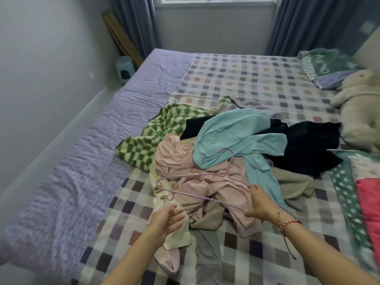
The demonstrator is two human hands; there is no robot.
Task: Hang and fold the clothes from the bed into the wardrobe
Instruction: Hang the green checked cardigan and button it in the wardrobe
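Scene: heap of unfolded clothes in the middle of the checked-sheet bed; wardrobe not in view from where I stand.
Heap, near side: crumpled pale pink soft garment, closest to the person.
Heap, far side: light blue long-sleeved top lying over the pink one's far edge; black garment to its right; green-and-cream checked fleece at far left.
Hanger: thin lilac wire hanger, held nearly flat, low over the pink garment, hook pointing toward the blue top.
Risk 1: the hook sits right at the blue sleeve. A lift from here could snag it and drag the top along, because the hook's open end faces the folds.
Risk 2: the hanger is held by one end only. The wire looks light, so it is likely to tip or twist once cloth loads the free end.
Risk 3: the pink garment is tangled with the pale cream garment under it. Pulling one may bring both and spill the heap toward the bed edge.
Right hand: arm reached forward, grip closed round the hanger's right end where the two bars meet; red cord bracelet at the wrist.
Left hand: forearm extended, palm turned inward, fingers loose and spread, grip wide. It holds nothing I can make out and hovers just over the cream garment.
Step, judged: choosing a piece to put on the hanger; the heap looks largely unsorted.
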